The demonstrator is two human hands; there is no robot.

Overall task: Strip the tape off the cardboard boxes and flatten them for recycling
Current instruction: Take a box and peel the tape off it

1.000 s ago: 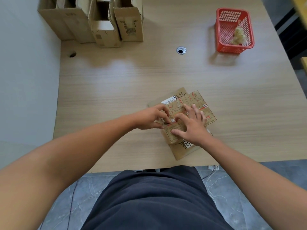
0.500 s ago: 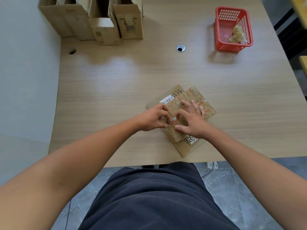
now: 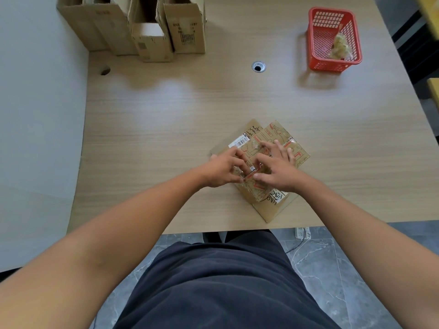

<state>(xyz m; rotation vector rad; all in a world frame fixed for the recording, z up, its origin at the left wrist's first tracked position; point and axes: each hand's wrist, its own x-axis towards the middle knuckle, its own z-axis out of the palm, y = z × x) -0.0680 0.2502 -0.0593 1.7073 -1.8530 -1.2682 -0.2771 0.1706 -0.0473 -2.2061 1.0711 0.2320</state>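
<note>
A small printed cardboard box with red and black markings and a barcode label lies near the front edge of the wooden table. Both my hands are on top of it. My left hand has its fingers curled and pinches clear tape on the box's top. My right hand lies over the box with fingers spread and bent, its fingertips pressing on the cardboard beside the tape. The box's middle is hidden under my hands.
Several upright cardboard boxes stand at the table's back left, against the wall. A red plastic basket with crumpled tape inside sits at the back right. A cable hole is in the table's middle back.
Both hands stay on the box and shift only slightly. The view has tilted a little, so the box sits nearer the table's front edge in the frame.
</note>
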